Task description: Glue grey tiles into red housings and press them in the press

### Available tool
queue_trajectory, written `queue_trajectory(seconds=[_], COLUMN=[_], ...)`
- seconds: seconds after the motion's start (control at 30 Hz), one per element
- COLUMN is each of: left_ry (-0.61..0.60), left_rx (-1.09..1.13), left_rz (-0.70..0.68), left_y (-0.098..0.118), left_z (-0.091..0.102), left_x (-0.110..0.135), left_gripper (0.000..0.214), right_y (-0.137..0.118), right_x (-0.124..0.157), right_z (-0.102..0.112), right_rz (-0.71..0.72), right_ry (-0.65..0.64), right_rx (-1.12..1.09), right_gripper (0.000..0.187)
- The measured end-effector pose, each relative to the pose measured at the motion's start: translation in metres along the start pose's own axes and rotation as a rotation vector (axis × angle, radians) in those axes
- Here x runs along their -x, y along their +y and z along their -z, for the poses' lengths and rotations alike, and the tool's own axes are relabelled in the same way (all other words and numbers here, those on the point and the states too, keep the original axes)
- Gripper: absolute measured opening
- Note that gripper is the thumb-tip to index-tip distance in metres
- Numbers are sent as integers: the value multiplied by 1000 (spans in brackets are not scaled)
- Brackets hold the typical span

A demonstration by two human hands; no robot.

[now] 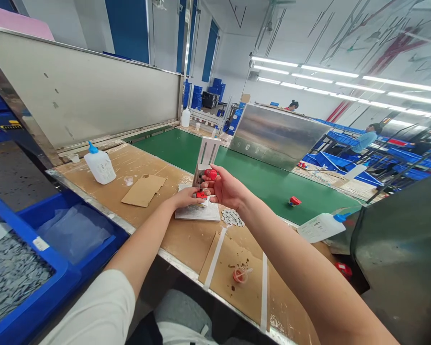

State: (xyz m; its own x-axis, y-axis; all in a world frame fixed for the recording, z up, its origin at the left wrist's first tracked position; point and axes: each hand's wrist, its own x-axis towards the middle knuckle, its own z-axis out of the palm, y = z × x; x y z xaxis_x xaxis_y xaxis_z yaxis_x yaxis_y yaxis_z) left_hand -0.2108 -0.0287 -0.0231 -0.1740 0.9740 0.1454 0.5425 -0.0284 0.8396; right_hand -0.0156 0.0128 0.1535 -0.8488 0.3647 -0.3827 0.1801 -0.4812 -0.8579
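At mid-frame, the right hand [229, 188] pinches a red piece [211, 174] before the upright bracket [209, 149]; the left hand [184, 196] touches another red part [201, 195] over the base plate [190, 214], perhaps steadying it, though I can't tell its grip.

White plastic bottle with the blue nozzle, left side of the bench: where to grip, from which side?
Grip the white plastic bottle around its body, below the shoulder, probably from the right. It stands on its base; the broad body offers more to wrap than the narrow, tapered blue nozzle. The flat brown cardboard piece on that side lies low, so it should leave room.
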Motion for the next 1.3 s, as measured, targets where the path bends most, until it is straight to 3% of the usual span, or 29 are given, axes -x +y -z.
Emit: queue_trajectory(seconds=[0.13,0.37,0.67,1.3], left_ry=[-45,31,86,90], left_rx=[-4,-7,-7,44], left_rz=[-20,-6,-11,-38], left_y=[-4,-10,-6,-40], left_z=[3,-7,-9,-20], left_x=[-4,6,7,-8], left_gripper=[54,67,58,55], right_y=[1,3,23,74], right_x=[0,0,-1,-21], right_z=[4,9,25,58], right_rz=[-9,-8,49,197], right_ry=[-15,-35,-23,-111], right_rx=[37,28,98,451], right_gripper=[34,29,13,45])
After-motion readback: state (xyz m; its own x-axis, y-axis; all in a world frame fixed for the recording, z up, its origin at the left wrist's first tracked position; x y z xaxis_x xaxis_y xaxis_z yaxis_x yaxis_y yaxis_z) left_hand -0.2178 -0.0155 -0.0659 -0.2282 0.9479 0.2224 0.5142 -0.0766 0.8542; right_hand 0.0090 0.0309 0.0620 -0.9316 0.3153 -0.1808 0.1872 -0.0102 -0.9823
